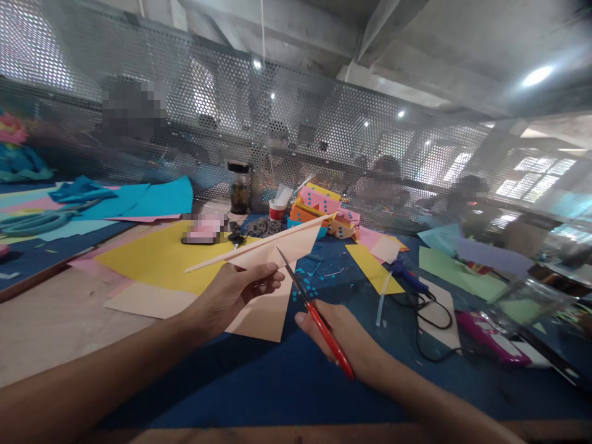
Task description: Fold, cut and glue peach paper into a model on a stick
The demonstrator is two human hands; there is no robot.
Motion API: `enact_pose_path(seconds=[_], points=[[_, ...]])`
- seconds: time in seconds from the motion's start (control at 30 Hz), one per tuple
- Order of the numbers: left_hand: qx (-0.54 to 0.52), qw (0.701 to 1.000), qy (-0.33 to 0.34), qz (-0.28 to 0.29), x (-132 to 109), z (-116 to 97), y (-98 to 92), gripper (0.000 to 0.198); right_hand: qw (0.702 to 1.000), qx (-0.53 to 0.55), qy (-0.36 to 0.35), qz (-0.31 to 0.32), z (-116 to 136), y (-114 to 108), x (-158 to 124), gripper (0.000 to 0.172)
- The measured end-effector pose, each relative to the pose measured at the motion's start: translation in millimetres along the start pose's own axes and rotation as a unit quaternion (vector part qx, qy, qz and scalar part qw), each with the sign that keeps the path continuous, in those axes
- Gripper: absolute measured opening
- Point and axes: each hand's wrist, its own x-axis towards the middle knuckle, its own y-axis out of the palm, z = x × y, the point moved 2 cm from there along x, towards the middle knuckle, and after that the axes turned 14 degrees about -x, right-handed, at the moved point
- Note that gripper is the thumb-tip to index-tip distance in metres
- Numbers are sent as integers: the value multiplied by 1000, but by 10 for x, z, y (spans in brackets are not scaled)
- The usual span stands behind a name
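My left hand (250, 283) pinches the lower edge of a folded sheet of peach paper (296, 242), held up at a tilt over the table. In my right hand (342, 333) is a pair of scissors (319, 320) with red handles. Its blades point up and left, with the tips against or just in front of the peach paper near my left fingertips; whether they touch it I cannot tell. Beneath my hands another flat peach sheet (263, 314) lies on the blue mat (222, 388). Small blue paper bits (303, 287) are scattered beside it.
Yellow paper (157, 253) and a phone (206, 228) lie to the left, with teal-handled scissors (37, 222) farther out. Behind stand a lidded jar (239, 191), a paper cup (277, 209) and folded colourful paper pieces (319, 200). A blue glue gun (409, 274) with its cord lies right.
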Motion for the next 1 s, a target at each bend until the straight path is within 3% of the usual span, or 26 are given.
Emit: enact_pose_path(seconds=[0.3,1.0], points=[[0,1000,1,-1,-11,5,-5,40,1000,3,2,6,33,-14,-37,36],[1,1000,4,7,3,15,-16,39,1000,10,-10,-9,33,-7,-36,37]])
